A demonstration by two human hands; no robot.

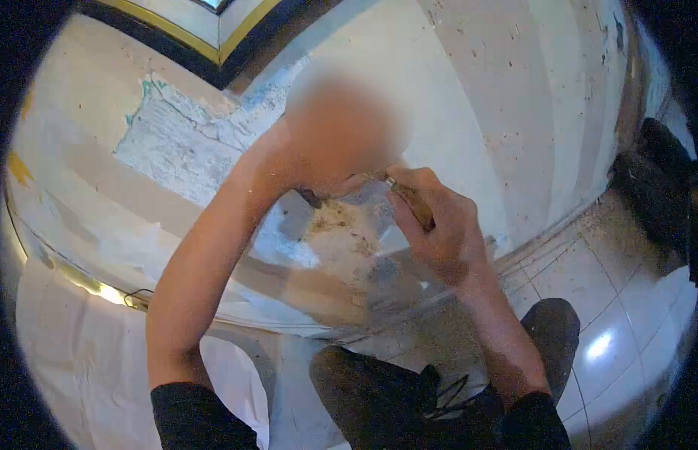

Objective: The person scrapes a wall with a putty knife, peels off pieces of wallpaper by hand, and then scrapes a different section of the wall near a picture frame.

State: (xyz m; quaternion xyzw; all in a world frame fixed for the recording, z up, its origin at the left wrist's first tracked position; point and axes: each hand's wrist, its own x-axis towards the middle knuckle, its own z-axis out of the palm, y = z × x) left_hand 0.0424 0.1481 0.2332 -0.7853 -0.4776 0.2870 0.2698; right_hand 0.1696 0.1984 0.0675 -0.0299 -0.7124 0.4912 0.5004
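Observation:
My right hand (443, 225) is closed around a tool with a wooden handle (415, 206) and a short metal neck. The tool's far end runs in beside my left hand, so I cannot make out its kind. My left hand (341, 131) is held over the wall, close to the tool's tip; a heavy blur covers it and its fingers do not show. A small dark piece (310, 198) sits at the lower edge of that hand. Below both hands, the wall (338, 225) has brown, crumbly marks and grey patches.
A bare, rough patch (180, 146) with flaked edges lies on the wall at left. A black and gold frame (225, 64) borders the top. White sheeting (86, 352) covers the lower left. Floor tiles (589, 292) and a dark object (656, 187) are at right.

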